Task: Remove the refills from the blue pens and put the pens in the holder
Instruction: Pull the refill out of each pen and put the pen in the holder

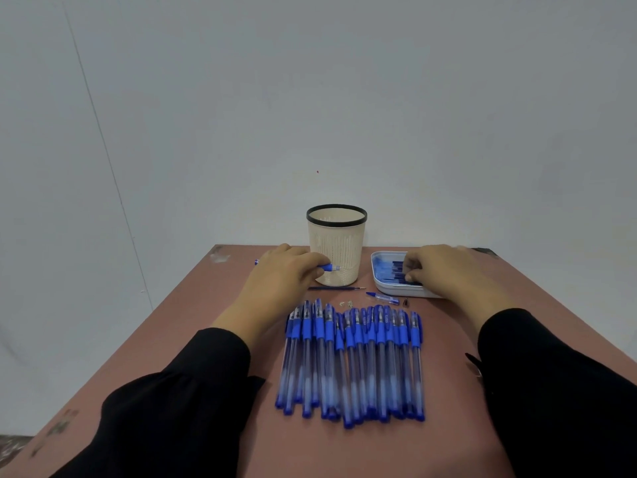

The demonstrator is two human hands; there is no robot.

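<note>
On the left of the reddish-brown surface [193,322], the left hand [286,270] lies with its fingers curled round a blue pen barrel [327,268], held level and close in front of the holder [337,250]; the barrel's far end shows just past the hand's outer side. This grip is pinching the pen, not resting on it. The holder, a cream slotted cup with a black rim, stands upright at the back and looks empty from here, though its bottom is hidden. Just before it lies a loose refill [336,288], and to its right a short pen part [382,297] and a few tiny bits too small to name. Nearer the person, a long row of blue pens [351,360] lies side by side, still capped, so most of the task seems to lie ahead. On the right, the right hand [448,270] reaches into the white tray [382,286], fingertips curled down on the refills [396,270] gathered there; whether it pinches one I cannot tell. To do this step well, I would let the refill settle flat among the others, then tip the emptied barrel upright and lower it straight into the holder without knocking the cup over.
</note>
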